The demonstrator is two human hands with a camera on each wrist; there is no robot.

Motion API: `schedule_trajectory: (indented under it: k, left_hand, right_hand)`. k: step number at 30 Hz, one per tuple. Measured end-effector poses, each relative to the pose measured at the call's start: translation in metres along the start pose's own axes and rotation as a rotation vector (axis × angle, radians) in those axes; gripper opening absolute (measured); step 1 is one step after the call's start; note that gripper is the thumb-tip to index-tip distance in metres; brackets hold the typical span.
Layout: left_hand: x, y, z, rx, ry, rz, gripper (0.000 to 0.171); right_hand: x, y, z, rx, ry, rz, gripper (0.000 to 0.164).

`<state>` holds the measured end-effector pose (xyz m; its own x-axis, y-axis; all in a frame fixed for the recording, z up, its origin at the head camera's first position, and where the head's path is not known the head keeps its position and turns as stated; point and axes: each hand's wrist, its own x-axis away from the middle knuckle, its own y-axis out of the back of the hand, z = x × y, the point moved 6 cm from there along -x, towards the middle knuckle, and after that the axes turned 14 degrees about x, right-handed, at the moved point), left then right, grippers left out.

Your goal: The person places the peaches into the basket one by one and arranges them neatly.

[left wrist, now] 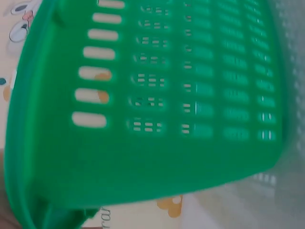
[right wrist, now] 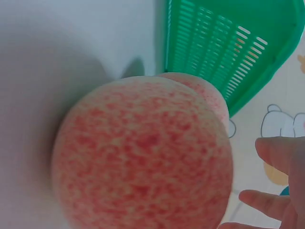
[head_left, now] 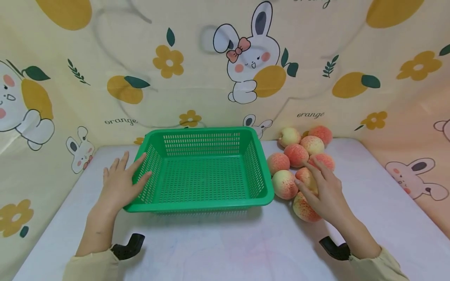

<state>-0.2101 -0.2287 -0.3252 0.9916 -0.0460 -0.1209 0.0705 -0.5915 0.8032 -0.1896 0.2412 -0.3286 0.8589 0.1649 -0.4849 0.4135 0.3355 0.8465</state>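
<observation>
A green plastic basket [head_left: 200,204] with slotted walls stands upright, and its inside shows bare floor. Over its left rim lies my left hand [head_left: 121,185], fingers spread; the left wrist view shows the basket's outer wall [left wrist: 143,164] close up. Several peaches, red and pale yellow, lie bunched against the basket's right side. My right hand [head_left: 327,193] reaches over them with fingers spread, its thumb beside a pale speckled peach [head_left: 284,184] and its palm partly hiding a yellowish one [head_left: 306,179]. A front peach [head_left: 305,208] sits below this hand; a speckled peach [right wrist: 143,157] fills the right wrist view.
The white table [head_left: 218,242] ends at the back against a hanging cloth [head_left: 200,101] printed with rabbits and oranges. Black wrist mounts sit on both forearms, the left one [head_left: 130,246] and the right one [head_left: 335,249].
</observation>
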Motion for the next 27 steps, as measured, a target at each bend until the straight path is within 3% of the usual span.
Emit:
schedule_trajectory:
  k: [6, 17, 27]
  left_hand:
    - [-0.003, -0.002, 0.011, 0.048, 0.027, 0.024, 0.060]
    - [0.000, -0.008, 0.026, 0.399, 0.247, 0.024, 0.054]
    - [-0.001, -0.018, 0.032, 0.668, 0.287, 0.055, 0.057]
  right_hand:
    - [0.002, -0.001, -0.007, -0.027, -0.067, 0.006, 0.055]
    - [0.003, -0.003, -0.023, -0.088, -0.194, 0.021, 0.053]
    - [0.008, -0.006, -0.042, -0.080, -0.363, 0.087, 0.062]
